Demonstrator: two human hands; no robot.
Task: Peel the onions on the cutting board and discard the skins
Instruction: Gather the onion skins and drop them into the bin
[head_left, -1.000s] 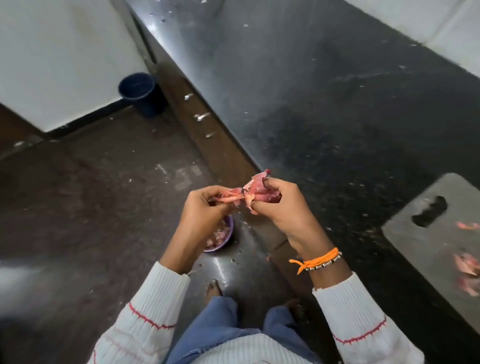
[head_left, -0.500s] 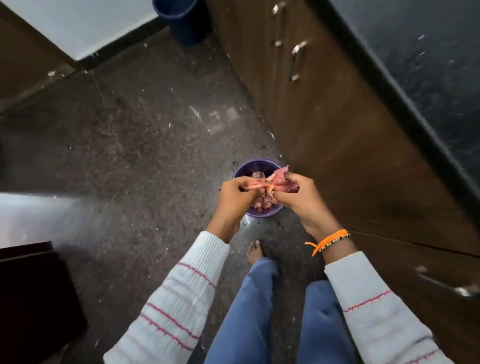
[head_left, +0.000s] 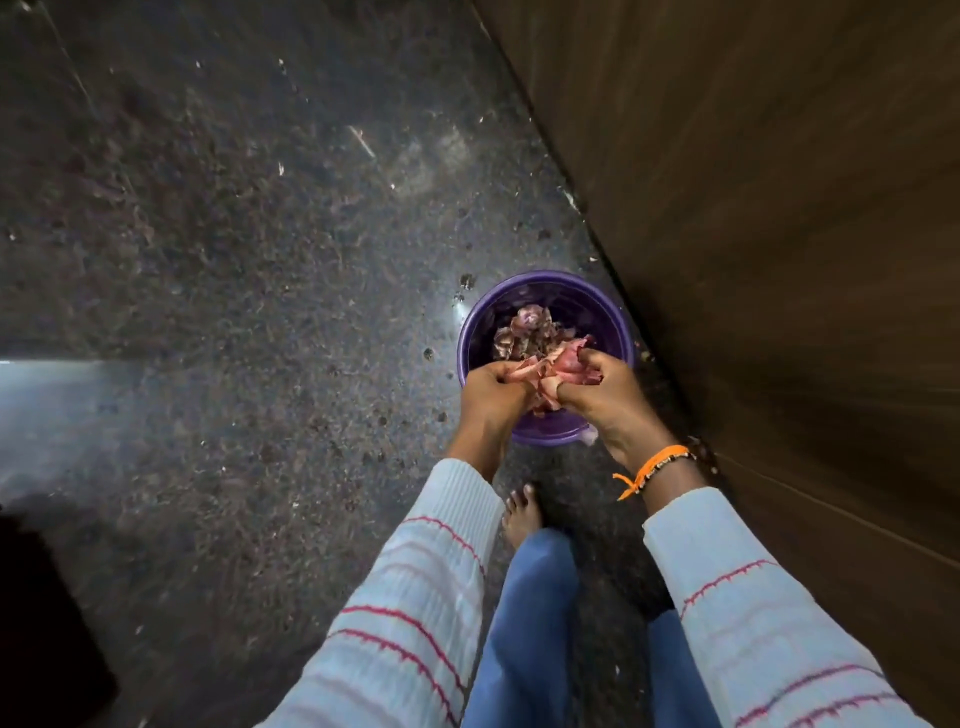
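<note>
Your striped sleeves (head_left: 400, 618) reach down from the bottom edge, blue trousers (head_left: 524, 639) between them and one bare foot (head_left: 522, 514) planted on the floor just short of the bin. An orange band (head_left: 652, 465) circles your right wrist.

Past the cuffs, your two hands meet over the near rim of the bin. Your left hand (head_left: 491, 395) has its fingers curled round one end of a bunch of pink skins (head_left: 558, 366); your right hand (head_left: 597, 392) pinches the other end, thumb and fingers closed on the papery scraps. The skins bridge the hands and hang directly above the opening, not yet let go.

The bin (head_left: 480, 322) is purple, round and stands on the floor just beside the cabinet, its near wall partly hidden by your hands. Inside it lies a heap of peelings (head_left: 524, 327), purple and brown, piled toward the middle.

The floor (head_left: 260, 234) around it is dark speckled stone, flecked with small pale bits and a few dark spots close to the bin's left side. A pale glare crosses the floor at the left edge. The brown wooden cabinet (head_left: 779, 208) fills the right side, running away to the top of the view.
</note>
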